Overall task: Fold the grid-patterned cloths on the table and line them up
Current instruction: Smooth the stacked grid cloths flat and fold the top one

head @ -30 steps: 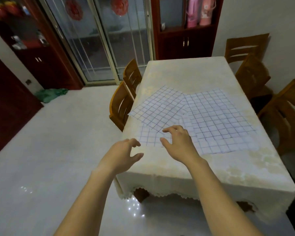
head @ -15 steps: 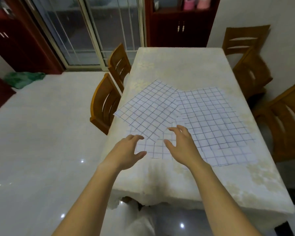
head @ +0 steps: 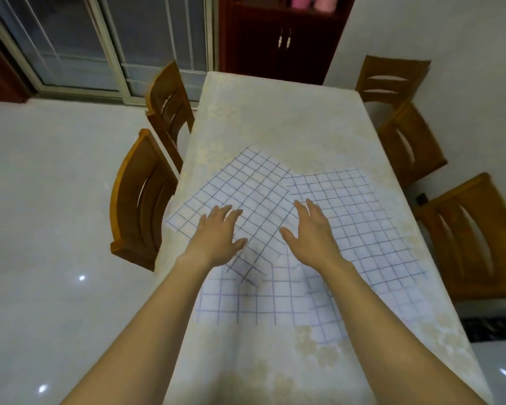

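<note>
**Both hands spread palm-down over the overlapping grid cloths, grasping nothing.**

Beneath both wrists lies the nearest cloth [head: 246,302], square to the table [head: 275,112] edge. The left hand [head: 218,238] has straight, splayed fingers over the tilted cloth [head: 246,185]; I cannot tell whether the palm touches it. That cloth lies on top of the others and turned cornerwise, with one corner pointing back between the wrists and its body running away past the left fingertips. The right hand [head: 310,232], equally relaxed and empty, sits at that cloth's right edge, where it overlaps the right cloth [head: 362,214] spreading outward from the little-finger side. Judging by this, the tilted cloth comes first: it is uppermost, between both hands, with the left hand more squarely on it.
</note>
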`<state>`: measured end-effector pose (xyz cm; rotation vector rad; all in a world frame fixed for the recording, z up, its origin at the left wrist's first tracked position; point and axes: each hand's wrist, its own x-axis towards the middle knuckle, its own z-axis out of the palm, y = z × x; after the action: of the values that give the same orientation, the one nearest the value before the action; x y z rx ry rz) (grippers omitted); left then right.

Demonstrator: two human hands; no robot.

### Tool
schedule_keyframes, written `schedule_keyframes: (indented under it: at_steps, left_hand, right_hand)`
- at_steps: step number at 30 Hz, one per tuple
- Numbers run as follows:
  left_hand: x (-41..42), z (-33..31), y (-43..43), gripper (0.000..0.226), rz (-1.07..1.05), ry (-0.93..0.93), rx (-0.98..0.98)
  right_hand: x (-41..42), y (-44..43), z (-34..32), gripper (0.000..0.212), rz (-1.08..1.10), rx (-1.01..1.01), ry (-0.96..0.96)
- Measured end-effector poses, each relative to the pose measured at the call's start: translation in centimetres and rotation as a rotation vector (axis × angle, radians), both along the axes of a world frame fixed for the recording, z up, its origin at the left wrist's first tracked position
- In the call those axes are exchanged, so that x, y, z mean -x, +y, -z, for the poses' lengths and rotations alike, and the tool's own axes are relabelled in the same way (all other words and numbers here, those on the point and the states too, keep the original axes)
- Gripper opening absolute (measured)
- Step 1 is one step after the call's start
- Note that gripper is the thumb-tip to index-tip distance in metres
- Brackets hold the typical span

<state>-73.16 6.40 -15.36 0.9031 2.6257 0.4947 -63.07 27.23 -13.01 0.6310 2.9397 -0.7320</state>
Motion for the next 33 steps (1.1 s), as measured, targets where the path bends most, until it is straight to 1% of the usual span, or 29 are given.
schedule_keyframes:
  at_steps: [3, 4, 6, 9, 10, 12, 16, 23, 26, 29, 31, 33]
  left_hand:
    - [2.5, 3.7, 1.2, 0.062, -0.026, 0.031, -0.178]
    - [3.2, 5.4, 2.0, 0.061, -0.039, 0.049, -0.185]
    - [4.4, 9.3, 3.4, 0.061, -0.058, 0.029, -0.081]
    - [4.5, 15.1, 3.6, 0.065, -0.052, -0.018, 0.14]
    - [4.1, 16.5, 3.2, 0.066, -0.054, 0.003, 0.175]
    - [3.3, 17.9, 2.4, 0.065, -0.063, 0.088, 0.17]
    - [3.3, 18.5, 2.3, 0.066, -0.085, 0.148, 0.128]
    - [3.4, 18.2, 2.4, 0.065, -0.092, 0.129, 0.131]
    - [3.3, 18.2, 2.5, 0.06, -0.124, 0.111, 0.11]
    - [3.1, 17.5, 2.4, 0.05, -0.212, 0.163, -0.003]
    - [3.2, 17.2, 2.1, 0.036, -0.294, 0.191, -0.064]
    - [3.3, 16.6, 1.8, 0.022, -0.36, 0.171, -0.091]
  right_hand:
    - [2.5, -0.3, 4.2, 0.075, 0.017, -0.002, -0.013]
    - [3.3, -0.4, 5.9, 0.075, 0.03, -0.003, -0.03]
    - [4.3, -0.7, 9.6, 0.075, 0.041, -0.026, -0.112]
    - [4.5, -0.8, 14.8, 0.08, -0.02, -0.149, -0.259]
    - [4.2, -0.8, 16.1, 0.081, -0.042, -0.172, -0.299]
    - [3.3, -0.6, 18.1, 0.082, -0.052, -0.184, -0.331]
    - [2.4, -0.7, 19.5, 0.082, -0.037, -0.262, -0.282]
    - [2.7, -0.6, 19.8, 0.083, -0.057, -0.296, -0.29]
    - [3.3, -0.4, 19.3, 0.079, -0.098, -0.29, -0.306]
    - [4.3, -0.1, 18.4, 0.073, -0.174, -0.283, -0.325]
    - [4.9, -0.1, 17.9, 0.069, -0.21, -0.255, -0.332]
    - [5.2, -0.2, 17.4, 0.067, -0.241, -0.247, -0.339]
